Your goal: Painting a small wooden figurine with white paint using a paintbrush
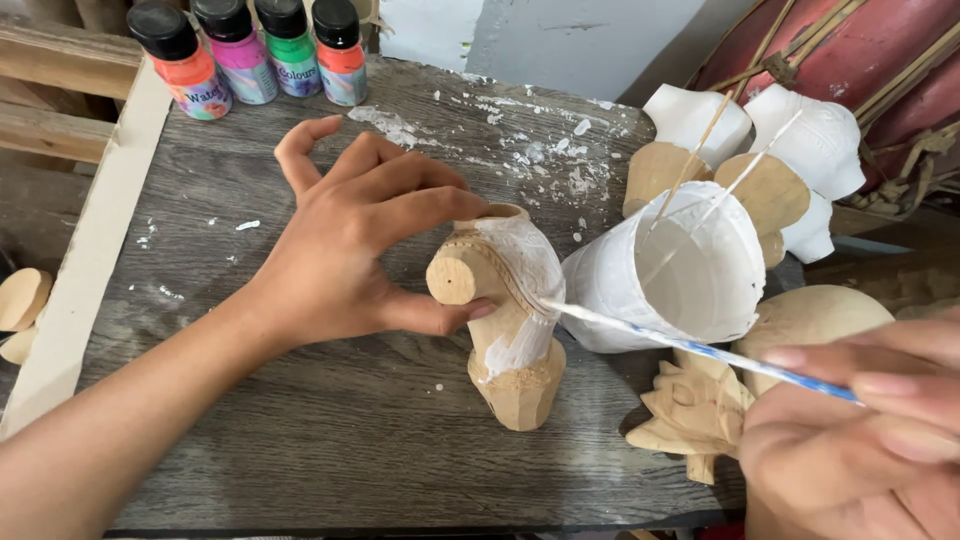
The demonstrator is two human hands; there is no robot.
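**Carving half-primed, brush on it**

Hidden/cut off: right hand (860,430) is cropped by the frame's corner and blurred; fingers pinched together on the brush (690,345) handle. Far side of the carving (505,310) isn't visible. Brush tip is hard to separate from the white paint.

Carving: long axis runs toward the person, slightly tilted, tapered end nearest them, round peg facing the left hand (350,240). Bare pale wood, white coat over its upper part on the side away from that hand.

Left hand clamps it, thumb under the peg, fingertips on top; it rests on the table (300,440). Paint cup (680,265) sits just beyond the brush.
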